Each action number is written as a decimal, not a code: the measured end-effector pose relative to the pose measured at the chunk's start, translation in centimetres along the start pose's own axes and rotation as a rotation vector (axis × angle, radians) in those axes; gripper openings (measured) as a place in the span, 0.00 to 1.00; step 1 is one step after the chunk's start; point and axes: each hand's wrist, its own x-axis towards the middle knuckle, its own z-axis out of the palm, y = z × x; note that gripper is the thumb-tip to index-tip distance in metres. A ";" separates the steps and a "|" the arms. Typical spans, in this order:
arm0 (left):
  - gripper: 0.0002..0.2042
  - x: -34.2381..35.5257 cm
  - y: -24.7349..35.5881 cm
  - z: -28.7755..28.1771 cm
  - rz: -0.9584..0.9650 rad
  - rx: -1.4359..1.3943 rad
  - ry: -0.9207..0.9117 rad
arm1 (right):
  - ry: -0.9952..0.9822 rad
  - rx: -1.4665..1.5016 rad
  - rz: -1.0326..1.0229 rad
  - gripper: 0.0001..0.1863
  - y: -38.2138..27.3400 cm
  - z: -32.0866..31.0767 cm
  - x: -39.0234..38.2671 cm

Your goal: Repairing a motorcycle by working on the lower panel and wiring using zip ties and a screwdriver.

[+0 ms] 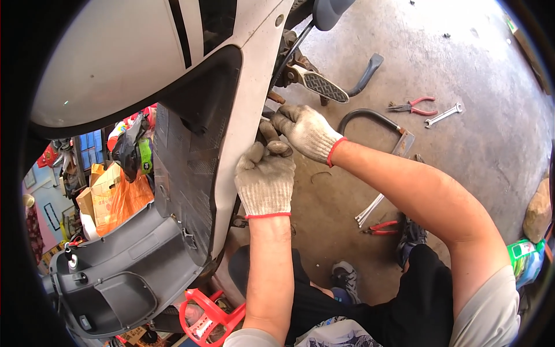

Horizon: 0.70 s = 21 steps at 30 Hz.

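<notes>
While both my hands work at 1 pale-panelled scooter (pixel 245 115), the items stand as follows, clock bearings read from my fingertips, 12 o'clock straight ahead.

Item: scooter, 1; its pale side strip at 9 o'clock, just beside my fingers; dark step-through floor farther out.
Item: left hand (pixel 265 182), 1, in a pale knit glove, red cuff; fingers curled and raised near the strip's edge; whether they pinch anything, I cannot tell.
Item: right hand (pixel 309 134), 1, gloved alike; fingers bent together at 1 small dark part (pixel 268 113); their grip on it is too hidden to tell.
Item: footrest (pixel 325 87), 1, treaded, between 1 and 2 o'clock.
Items on the concrete floor (pixel 462 173): 1 curved black tube (pixel 370 112), 1 long-nosed pliers (pixel 411 106) and 1 spanner (pixel 444 115), all near 3 o'clock; thin white strips (pixel 370 208) and 1 second pliers (pixel 383 232), red-handled, between 4 and 5 o'clock.
Item: orange bag (pixel 134 202), 1, at 8 o'clock.
</notes>
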 end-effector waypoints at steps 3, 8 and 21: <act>0.16 -0.3 0.3 0.3 0.004 -0.127 0.130 | -0.003 -0.079 -0.033 0.15 -0.2 -0.2 0.0; 0.15 -0.2 0.4 0.8 -0.006 -0.095 0.144 | 0.023 0.004 -0.017 0.17 -0.6 -0.6 -0.7; 0.13 0.1 0.4 0.3 -0.034 -0.195 0.096 | -0.070 0.114 0.138 0.20 -0.5 -1.0 -0.1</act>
